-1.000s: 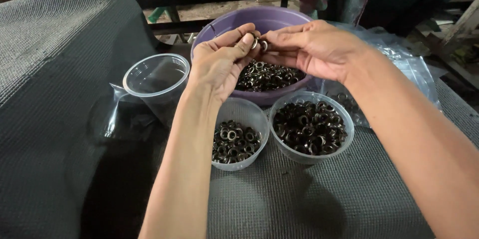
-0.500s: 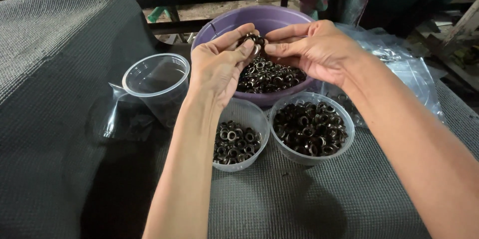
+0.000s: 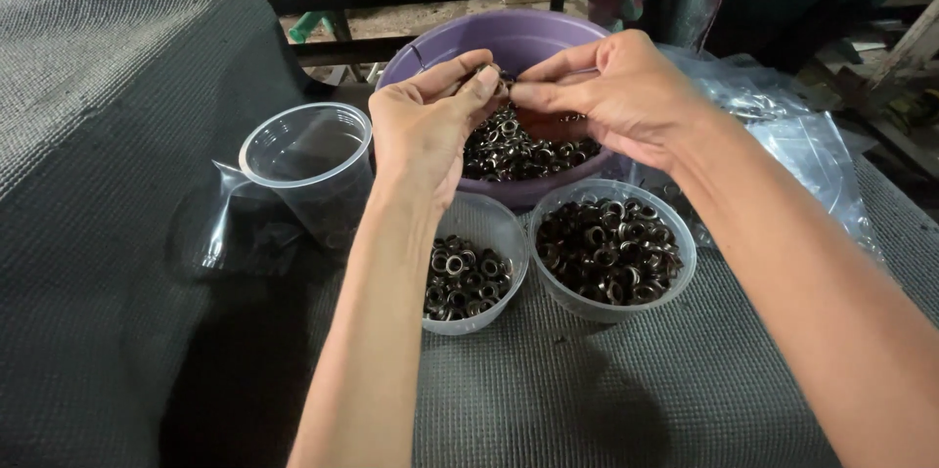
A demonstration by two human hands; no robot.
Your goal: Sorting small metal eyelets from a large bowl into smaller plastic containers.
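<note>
My left hand (image 3: 425, 131) and my right hand (image 3: 616, 96) meet fingertip to fingertip above a purple bowl (image 3: 543, 38), pinching a small dark metal eyelet (image 3: 501, 87) between them. The bowl holds a heap of dark metal eyelets (image 3: 518, 150). In front of it stand two clear plastic cups: a smaller cup (image 3: 494, 223) under my left wrist, partly filled with eyelets, and a wider cup (image 3: 675, 233) under my right forearm, nearly full of them.
An empty clear plastic cup (image 3: 308, 160) stands at the left, with a crumpled clear plastic piece (image 3: 210, 223) beside it. Clear plastic bags (image 3: 802, 145) lie at the right. Everything rests on a dark grey mesh surface (image 3: 117, 135). Red cloth and dark bars lie beyond.
Both hands have stayed together over the purple bowl, with only small finger movements around the eyelet. The cups have not moved.
</note>
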